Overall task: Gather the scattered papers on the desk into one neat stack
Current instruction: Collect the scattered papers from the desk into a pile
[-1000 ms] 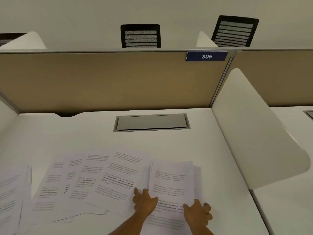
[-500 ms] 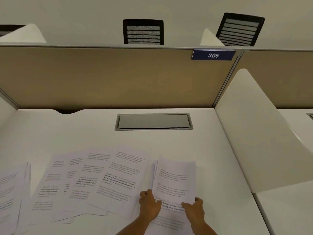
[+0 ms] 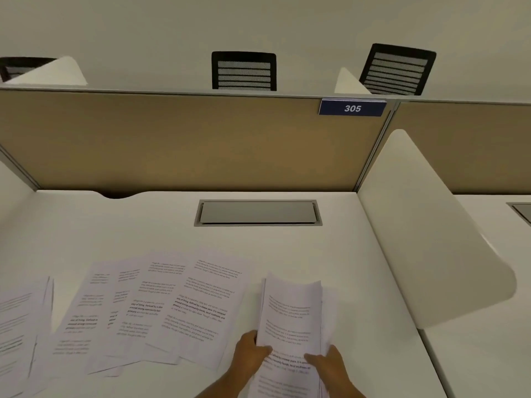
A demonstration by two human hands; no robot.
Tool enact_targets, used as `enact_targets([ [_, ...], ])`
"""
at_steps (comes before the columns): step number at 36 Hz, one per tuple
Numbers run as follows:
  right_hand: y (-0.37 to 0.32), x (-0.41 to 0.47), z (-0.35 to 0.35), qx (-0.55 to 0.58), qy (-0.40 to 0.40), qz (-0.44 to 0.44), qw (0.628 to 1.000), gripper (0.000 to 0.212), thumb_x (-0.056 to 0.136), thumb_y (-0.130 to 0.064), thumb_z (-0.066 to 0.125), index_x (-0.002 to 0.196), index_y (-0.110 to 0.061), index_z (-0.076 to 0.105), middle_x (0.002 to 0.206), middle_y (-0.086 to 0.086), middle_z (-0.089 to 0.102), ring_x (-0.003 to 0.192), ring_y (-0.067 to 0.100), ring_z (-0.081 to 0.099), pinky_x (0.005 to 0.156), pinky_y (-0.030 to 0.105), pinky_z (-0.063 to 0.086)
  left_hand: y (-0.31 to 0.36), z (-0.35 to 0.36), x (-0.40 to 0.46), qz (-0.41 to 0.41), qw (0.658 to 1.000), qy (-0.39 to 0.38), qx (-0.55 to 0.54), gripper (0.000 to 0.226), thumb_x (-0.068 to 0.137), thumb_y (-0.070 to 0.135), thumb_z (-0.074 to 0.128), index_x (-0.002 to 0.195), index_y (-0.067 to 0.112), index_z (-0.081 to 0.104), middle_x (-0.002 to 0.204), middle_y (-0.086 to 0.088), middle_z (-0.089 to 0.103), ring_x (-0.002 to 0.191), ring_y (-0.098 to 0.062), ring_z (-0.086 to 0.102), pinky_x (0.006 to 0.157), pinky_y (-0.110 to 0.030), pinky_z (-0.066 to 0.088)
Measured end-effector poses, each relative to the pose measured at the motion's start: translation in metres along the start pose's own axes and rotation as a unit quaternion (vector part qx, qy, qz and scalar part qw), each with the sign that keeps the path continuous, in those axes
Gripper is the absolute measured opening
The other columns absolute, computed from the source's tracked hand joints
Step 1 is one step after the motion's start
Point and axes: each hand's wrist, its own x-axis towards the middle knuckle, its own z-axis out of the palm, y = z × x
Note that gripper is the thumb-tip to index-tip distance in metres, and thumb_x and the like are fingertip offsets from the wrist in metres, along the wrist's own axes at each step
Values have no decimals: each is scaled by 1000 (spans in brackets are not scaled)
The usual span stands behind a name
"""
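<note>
A small stack of printed sheets [image 3: 290,314] is raised off the white desk [image 3: 143,231], its far end lifted. My left hand [image 3: 248,354] grips its left edge and my right hand [image 3: 326,364] grips its right edge, thumbs over the top page. To the left, several printed sheets [image 3: 161,305] lie fanned and overlapping on the desk. Further left, more sheets [image 3: 20,326] lie at the frame's edge.
A grey cable hatch [image 3: 257,212] is set into the desk's middle. A tan partition [image 3: 186,142] with a blue "305" sign [image 3: 352,108] closes the back. A white curved side divider [image 3: 425,231] stands at the right. Black chair backs [image 3: 243,70] show beyond.
Both hands have closed in on the right-hand sheets and lifted them off the desk, squeezing them into a narrower stack. The fanned sheets on the left have not moved.
</note>
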Motion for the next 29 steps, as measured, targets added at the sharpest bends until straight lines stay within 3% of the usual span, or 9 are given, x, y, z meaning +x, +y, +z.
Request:
enact_targets([
  [3,8,-2,-7,1,-1,-22,1000,57,76,9,74,129,7,54,121,17,66,108,31,63,96,36,50,-1,4,-8,-9,1000,12,0,32,86,5,63,118,6,61,111,-6,69,101,-19,66,90,-29,56],
  [6,16,-11,-12,1,-4,-48,999,47,76,13,70,123,8,64,98,7,73,89,21,66,86,29,51,1,6,-20,-9,1000,21,-4,38,87,2,59,125,8,55,111,-3,66,102,-19,64,87,-25,54],
  [9,19,-19,-17,43,1,-37,998,48,80,4,74,126,6,60,116,17,69,96,25,62,95,35,48,4,5,-29,16,1000,20,-15,41,88,2,58,129,10,55,116,-1,68,102,-16,66,85,-22,55],
  [11,20,-24,-21,65,4,-43,997,48,83,-9,77,127,3,61,119,18,68,97,26,61,94,35,49,7,1,-37,45,998,14,-36,38,89,2,60,125,14,62,107,8,71,96,-8,68,75,-15,55],
  [13,21,-28,-27,83,6,-50,995,48,83,-22,79,124,-4,64,110,10,70,94,25,64,84,31,51,11,-5,-46,71,995,8,-65,38,90,2,62,120,25,63,105,16,71,93,1,68,70,-10,52],
  [16,24,-31,-38,134,-20,-56,989,44,75,-26,85,112,-9,68,92,-3,76,86,17,72,63,21,55,15,-18,-59,78,992,4,-98,37,89,4,66,112,33,64,108,13,74,95,-1,71,71,-12,55],
  [19,23,-36,-48,154,-72,-61,983,50,61,-32,89,104,-14,69,91,-3,81,81,21,78,62,29,61,16,-31,-66,78,991,-9,-108,36,86,7,70,115,27,67,109,7,76,99,-12,73,84,-30,60],
  [22,19,-37,-52,168,-96,-87,977,53,63,-24,91,110,-19,66,101,1,80,90,27,77,74,44,63,15,-42,-71,81,991,-13,-101,38,83,9,71,117,25,66,110,3,76,99,-19,73,91,-44,58],
  [29,11,-39,-40,140,-124,-105,977,56,72,-9,86,122,-11,61,107,5,74,97,31,71,79,47,61,4,-46,-95,83,989,34,-117,35,86,8,67,118,23,66,109,3,76,98,-19,74,86,-40,60],
])
